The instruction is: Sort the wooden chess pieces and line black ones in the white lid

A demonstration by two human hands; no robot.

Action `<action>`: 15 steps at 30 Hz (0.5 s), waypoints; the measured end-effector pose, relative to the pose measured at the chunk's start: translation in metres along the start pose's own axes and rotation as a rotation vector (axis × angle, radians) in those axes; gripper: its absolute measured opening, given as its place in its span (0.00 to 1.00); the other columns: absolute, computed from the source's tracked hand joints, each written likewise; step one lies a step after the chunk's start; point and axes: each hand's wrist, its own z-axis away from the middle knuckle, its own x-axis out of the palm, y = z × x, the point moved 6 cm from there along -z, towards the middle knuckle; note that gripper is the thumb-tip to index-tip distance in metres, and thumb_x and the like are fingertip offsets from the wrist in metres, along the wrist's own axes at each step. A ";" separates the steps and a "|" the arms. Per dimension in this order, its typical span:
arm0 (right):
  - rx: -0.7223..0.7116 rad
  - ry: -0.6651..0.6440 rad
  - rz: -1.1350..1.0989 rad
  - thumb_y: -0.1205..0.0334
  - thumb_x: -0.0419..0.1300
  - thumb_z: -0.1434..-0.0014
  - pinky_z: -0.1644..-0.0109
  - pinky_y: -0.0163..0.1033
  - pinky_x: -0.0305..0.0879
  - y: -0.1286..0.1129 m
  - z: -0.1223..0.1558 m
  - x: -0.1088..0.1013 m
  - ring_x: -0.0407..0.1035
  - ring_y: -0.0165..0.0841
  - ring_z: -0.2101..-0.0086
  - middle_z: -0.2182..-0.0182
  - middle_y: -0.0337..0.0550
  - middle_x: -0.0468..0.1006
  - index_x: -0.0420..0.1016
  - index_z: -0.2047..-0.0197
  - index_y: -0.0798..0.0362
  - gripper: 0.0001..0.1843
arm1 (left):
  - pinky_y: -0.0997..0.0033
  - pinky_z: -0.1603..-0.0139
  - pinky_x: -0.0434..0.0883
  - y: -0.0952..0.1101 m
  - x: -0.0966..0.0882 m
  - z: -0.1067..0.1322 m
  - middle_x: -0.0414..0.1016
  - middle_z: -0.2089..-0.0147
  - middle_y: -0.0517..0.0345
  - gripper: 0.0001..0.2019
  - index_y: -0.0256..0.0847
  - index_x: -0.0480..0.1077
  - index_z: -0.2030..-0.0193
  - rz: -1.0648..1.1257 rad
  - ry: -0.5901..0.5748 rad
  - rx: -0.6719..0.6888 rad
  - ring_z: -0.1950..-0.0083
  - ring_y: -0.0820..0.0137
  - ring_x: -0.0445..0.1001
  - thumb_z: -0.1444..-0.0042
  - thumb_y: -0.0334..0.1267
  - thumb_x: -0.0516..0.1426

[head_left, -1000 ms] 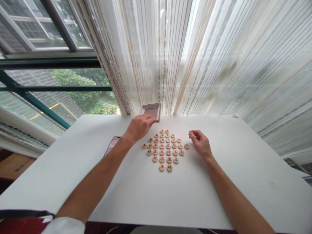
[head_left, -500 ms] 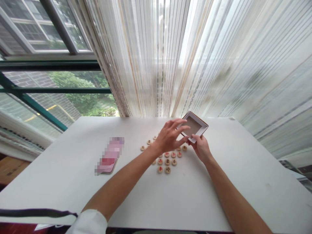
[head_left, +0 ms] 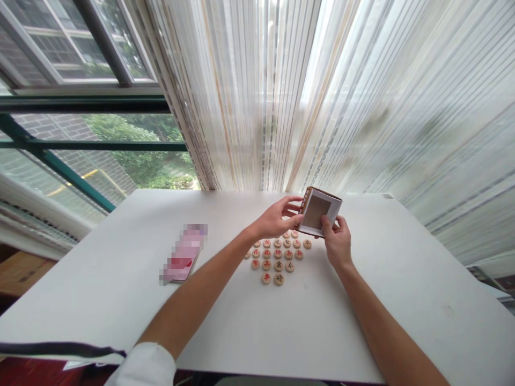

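Right hand (head_left: 338, 242): grip clamped on open box (head_left: 316, 212), thumb inside, above desk (head_left: 241, 332) near far edge, right of centre. Left hand (head_left: 270, 220) at box's left side; cannot tell if closed. Risk: one-sided hold slipping, box scattering round pieces (head_left: 278, 253).

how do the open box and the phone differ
The open box is held tilted in the right hand, while the phone lies flat on the table. The open box shows a white and grey-brown inside, whereas the phone's upper face looks pink and red, though pixelated. Both look roughly rectangular.
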 end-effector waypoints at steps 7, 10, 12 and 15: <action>-0.086 0.060 0.281 0.34 0.56 0.38 0.78 0.33 0.59 -0.012 0.005 -0.008 0.65 0.30 0.80 0.81 0.33 0.70 0.71 0.70 0.52 0.28 | 0.60 0.53 0.78 -0.005 0.006 0.002 0.74 0.44 0.40 0.32 0.43 0.58 0.30 0.030 -0.030 0.032 0.44 0.55 0.76 0.39 0.38 0.63; -0.117 0.079 0.382 0.34 0.53 0.36 0.77 0.34 0.55 -0.015 0.007 -0.008 0.61 0.30 0.79 0.83 0.34 0.68 0.70 0.74 0.53 0.30 | 0.65 0.61 0.79 -0.001 0.013 0.005 0.72 0.41 0.41 0.42 0.56 0.44 0.24 0.098 -0.116 0.017 0.46 0.55 0.77 0.38 0.39 0.63; -0.143 0.086 0.427 0.35 0.52 0.35 0.75 0.35 0.55 -0.015 0.006 -0.008 0.61 0.31 0.78 0.82 0.36 0.69 0.70 0.75 0.53 0.31 | 0.68 0.64 0.78 0.004 0.018 0.008 0.69 0.37 0.40 0.44 0.61 0.39 0.24 0.101 -0.175 0.011 0.46 0.53 0.77 0.38 0.38 0.63; -0.189 0.118 0.458 0.35 0.54 0.36 0.69 0.36 0.62 -0.018 0.006 -0.010 0.66 0.34 0.73 0.76 0.40 0.75 0.75 0.68 0.54 0.29 | 0.70 0.67 0.78 0.009 0.022 0.009 0.67 0.35 0.38 0.43 0.61 0.42 0.25 0.079 -0.193 0.018 0.46 0.53 0.78 0.39 0.36 0.63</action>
